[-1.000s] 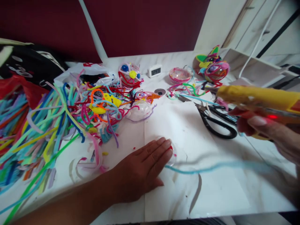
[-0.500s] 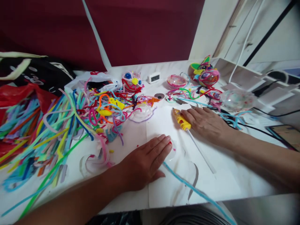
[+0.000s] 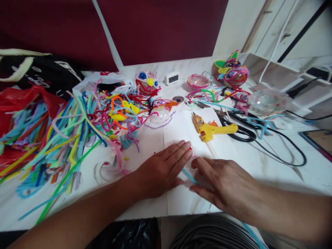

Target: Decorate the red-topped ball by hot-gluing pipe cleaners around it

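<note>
- From where I stand, with twelve o'clock toward the maroon panel (image 3: 166,31), the left hand (image 3: 163,169) lies flat and open, fingers together, on the white paper (image 3: 178,135) spread over the table (image 3: 145,145).
- At its three o'clock, the right hand (image 3: 220,181) has thumb and forefinger apart; I can't tell whether it grips anything.
- The light-blue pipe cleaner (image 3: 189,175) runs from beside the left hand toward four o'clock, passing behind the right hand.
- A yellow glue gun (image 3: 207,129) lies on the paper at the left hand's one o'clock, black-handled scissors (image 3: 240,133) at its two.
- Loose pipe cleaners (image 3: 70,128) heap up at ten o'clock.
- A digital clock (image 3: 172,79) sits at twelve.
</note>
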### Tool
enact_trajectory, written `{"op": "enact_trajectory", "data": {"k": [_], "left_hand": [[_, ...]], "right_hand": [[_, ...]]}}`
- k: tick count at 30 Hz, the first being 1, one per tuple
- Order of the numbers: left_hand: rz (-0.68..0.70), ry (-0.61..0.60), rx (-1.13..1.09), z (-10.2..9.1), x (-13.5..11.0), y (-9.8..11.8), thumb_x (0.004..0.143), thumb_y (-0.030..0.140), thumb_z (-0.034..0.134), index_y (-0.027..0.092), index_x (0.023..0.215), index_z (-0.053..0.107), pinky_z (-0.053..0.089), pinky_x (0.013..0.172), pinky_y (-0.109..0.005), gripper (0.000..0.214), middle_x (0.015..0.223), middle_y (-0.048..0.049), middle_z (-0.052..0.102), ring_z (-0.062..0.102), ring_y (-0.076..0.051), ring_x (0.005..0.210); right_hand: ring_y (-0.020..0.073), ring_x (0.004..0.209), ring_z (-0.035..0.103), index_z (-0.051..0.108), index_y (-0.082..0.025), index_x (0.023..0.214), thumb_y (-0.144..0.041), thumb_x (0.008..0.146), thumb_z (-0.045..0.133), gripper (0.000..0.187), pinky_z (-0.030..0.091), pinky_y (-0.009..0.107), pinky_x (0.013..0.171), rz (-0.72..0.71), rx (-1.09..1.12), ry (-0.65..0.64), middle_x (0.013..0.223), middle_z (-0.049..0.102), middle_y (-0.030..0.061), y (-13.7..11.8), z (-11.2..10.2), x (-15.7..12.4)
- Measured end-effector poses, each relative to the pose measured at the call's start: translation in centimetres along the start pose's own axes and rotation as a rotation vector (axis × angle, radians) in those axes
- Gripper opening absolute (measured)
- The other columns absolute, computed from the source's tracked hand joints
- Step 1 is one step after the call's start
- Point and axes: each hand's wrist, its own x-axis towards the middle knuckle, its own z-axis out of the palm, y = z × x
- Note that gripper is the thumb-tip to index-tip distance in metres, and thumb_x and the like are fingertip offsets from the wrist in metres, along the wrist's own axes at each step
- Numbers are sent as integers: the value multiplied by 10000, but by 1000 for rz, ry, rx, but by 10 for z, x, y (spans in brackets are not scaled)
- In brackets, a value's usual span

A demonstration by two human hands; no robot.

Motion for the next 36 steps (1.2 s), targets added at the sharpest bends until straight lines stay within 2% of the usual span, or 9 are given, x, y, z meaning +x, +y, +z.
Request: {"op": "enact_trajectory", "data": {"k": [3, 6, 9, 15, 20, 25, 29, 33, 36], "left_hand": [[-6, -6, -5, 1, 0, 0, 974, 437, 360, -43, 1363, 319, 341, 1136, -521, 619, 1453, -280, 334, 187, -342, 1424], [-8, 16, -11, 1, 0, 0, 967, 440, 382, -44, 1358, 320, 338, 1139, -516, 626, 1445, -284, 346, 190, -338, 1425], [-17, 32, -43, -1, 1, 1, 965, 411, 402, -53, 1366, 296, 333, 1141, -509, 623, 1440, -289, 350, 205, -337, 1422], [-60, 52, -131, -5, 1, -1, 974, 335, 400, -25, 1433, 185, 363, 1135, -446, 622, 1450, -258, 357, 243, -285, 1420], [-112, 91, -191, -6, 2, -1, 982, 224, 364, 37, 1460, 147, 396, 1117, -410, 557, 1440, -218, 400, 289, -233, 1408], [-116, 117, -200, -5, 3, -1, 951, 122, 400, 15, 1423, 234, 400, 1116, -400, 512, 1409, -229, 436, 328, -233, 1390], [-95, 109, -248, -4, 2, -4, 932, 80, 398, 55, 1357, 353, 395, 1116, -449, 428, 1411, -200, 444, 311, -232, 1399], [-40, 101, -240, -3, 2, -8, 940, 85, 402, 56, 1298, 417, 406, 1104, -476, 360, 1399, -214, 455, 308, -254, 1398], [-11, 113, -196, -4, 3, -10, 947, 104, 410, 68, 1291, 428, 426, 1091, -477, 346, 1383, -214, 474, 325, -259, 1388]], "right_hand": [[212, 681, 640, 539, -166, 937, -165, 902, 438, 107, 507, 338, 613, -21, -68, -5, 789, 661, 80, 2, 9, 2], [168, 722, 639, 546, -194, 966, -121, 906, 400, 173, 494, 289, 643, -26, 169, -23, 870, 670, 62, 13, 4, 0], [130, 766, 622, 568, -209, 974, -145, 923, 402, 186, 480, 253, 684, -17, 400, -1, 924, 661, 38, 23, -5, 1], [99, 631, 550, 621, -199, 820, -307, 942, 463, 227, 433, 228, 597, 46, 471, 43, 729, 630, -8, 39, -11, 11], [97, 533, 459, 641, -192, 727, -388, 916, 492, 310, 370, 231, 498, 117, 433, 45, 602, 578, -21, 47, -8, 16], [93, 530, 482, 634, -203, 870, -351, 870, 555, 168, 381, 224, 505, 143, 358, 142, 659, 622, -23, 47, -10, 20], [93, 507, 511, 644, -198, 942, -308, 878, 550, 158, 385, 232, 509, 62, 230, 187, 681, 657, -13, 47, -13, 23], [123, 636, 613, 660, -195, 939, -256, 890, 540, 143, 433, 250, 598, -49, 169, 190, 800, 707, 20, 50, -16, 27], [141, 672, 640, 666, -201, 931, -251, 883, 560, 127, 441, 260, 621, -71, 141, 196, 793, 711, 18, 51, -17, 29]]}}
